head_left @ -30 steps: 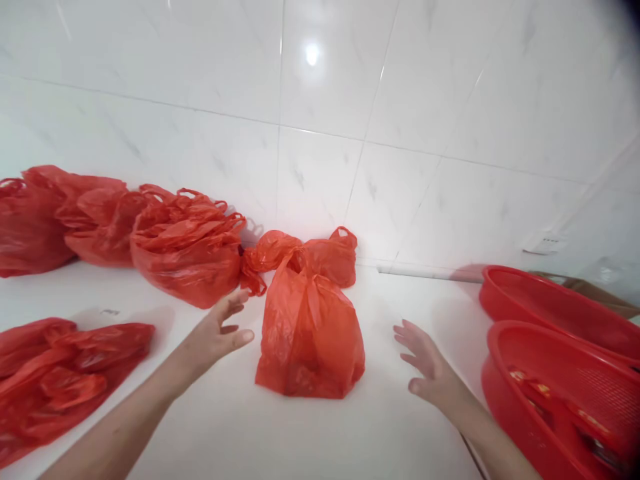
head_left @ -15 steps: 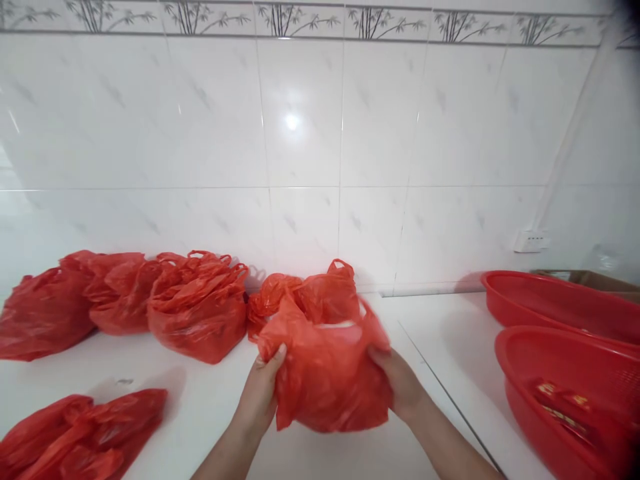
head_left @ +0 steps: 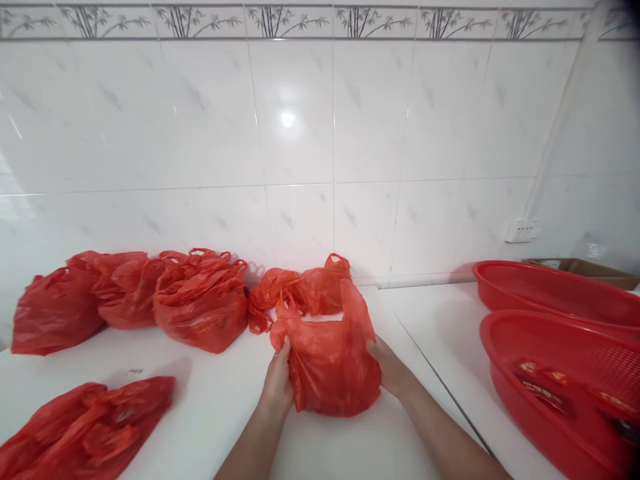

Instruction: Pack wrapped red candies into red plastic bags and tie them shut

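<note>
A red plastic bag point(head_left: 334, 370) with upright handles is held between my two hands over the white table, in the middle of the head view. My left hand point(head_left: 280, 379) grips its left side, the thumb on the near face. On the opposite side my right hand point(head_left: 389, 367) is closed on the plastic, its fingertips partly hidden behind the bag. Whatever the bag contains cannot be made out. Just behind it, another red bag point(head_left: 325, 288) rests near the wall.
Several filled red bags point(head_left: 200, 310) line the back left, and a flatter red bag point(head_left: 95, 427) lies at the front left. Two red plastic baskets stand at right; the nearer basket point(head_left: 505, 353) holds red packets point(head_left: 545, 393). Behind them sits a cardboard box point(head_left: 595, 272).
The held bag has shifted slightly and its right handle now stands more upright. Both hands keep their grip on its sides. The camera view has turned a little.
</note>
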`<state>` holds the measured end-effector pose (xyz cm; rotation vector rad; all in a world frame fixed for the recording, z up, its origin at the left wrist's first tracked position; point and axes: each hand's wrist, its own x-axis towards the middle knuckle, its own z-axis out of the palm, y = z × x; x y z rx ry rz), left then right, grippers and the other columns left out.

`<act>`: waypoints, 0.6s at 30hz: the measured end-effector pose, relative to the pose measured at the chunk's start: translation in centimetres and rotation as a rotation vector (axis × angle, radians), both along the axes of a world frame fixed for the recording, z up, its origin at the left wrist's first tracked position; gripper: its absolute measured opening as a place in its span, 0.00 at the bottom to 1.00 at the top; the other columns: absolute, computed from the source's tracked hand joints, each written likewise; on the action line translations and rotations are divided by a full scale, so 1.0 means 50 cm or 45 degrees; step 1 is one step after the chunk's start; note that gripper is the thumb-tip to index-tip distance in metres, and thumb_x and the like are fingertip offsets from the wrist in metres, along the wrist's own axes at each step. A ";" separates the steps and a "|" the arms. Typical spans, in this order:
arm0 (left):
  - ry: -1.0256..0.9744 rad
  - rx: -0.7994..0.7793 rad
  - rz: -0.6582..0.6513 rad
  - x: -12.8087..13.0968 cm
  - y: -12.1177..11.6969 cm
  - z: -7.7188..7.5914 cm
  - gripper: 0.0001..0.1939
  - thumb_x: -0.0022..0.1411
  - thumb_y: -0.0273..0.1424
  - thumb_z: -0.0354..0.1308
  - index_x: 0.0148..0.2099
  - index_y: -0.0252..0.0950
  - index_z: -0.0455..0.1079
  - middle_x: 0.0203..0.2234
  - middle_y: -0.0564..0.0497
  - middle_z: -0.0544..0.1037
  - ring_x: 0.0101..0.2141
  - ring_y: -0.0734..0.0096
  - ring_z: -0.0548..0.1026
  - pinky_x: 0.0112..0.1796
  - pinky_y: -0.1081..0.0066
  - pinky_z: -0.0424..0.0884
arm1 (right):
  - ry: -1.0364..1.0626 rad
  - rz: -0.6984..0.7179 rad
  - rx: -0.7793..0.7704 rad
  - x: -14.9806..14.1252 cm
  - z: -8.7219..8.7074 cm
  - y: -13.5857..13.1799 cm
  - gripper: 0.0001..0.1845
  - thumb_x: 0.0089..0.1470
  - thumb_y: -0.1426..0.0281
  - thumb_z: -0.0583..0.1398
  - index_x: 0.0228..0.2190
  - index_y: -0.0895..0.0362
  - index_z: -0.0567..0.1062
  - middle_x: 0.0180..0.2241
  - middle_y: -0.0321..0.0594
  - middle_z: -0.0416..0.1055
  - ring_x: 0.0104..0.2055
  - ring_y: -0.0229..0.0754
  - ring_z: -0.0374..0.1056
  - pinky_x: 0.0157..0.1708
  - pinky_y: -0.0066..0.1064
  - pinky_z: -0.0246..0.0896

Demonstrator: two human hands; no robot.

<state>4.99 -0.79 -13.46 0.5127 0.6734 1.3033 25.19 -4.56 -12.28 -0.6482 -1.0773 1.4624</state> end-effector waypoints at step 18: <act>-0.097 -0.029 -0.407 0.027 0.017 -0.025 0.16 0.55 0.30 0.62 0.46 0.34 0.69 0.35 0.44 0.80 0.39 0.58 0.79 0.41 0.63 0.75 | -0.037 -0.111 -0.305 -0.008 -0.027 0.004 0.23 0.54 0.57 0.56 0.45 0.59 0.72 0.36 0.47 0.76 0.40 0.50 0.73 0.37 0.37 0.68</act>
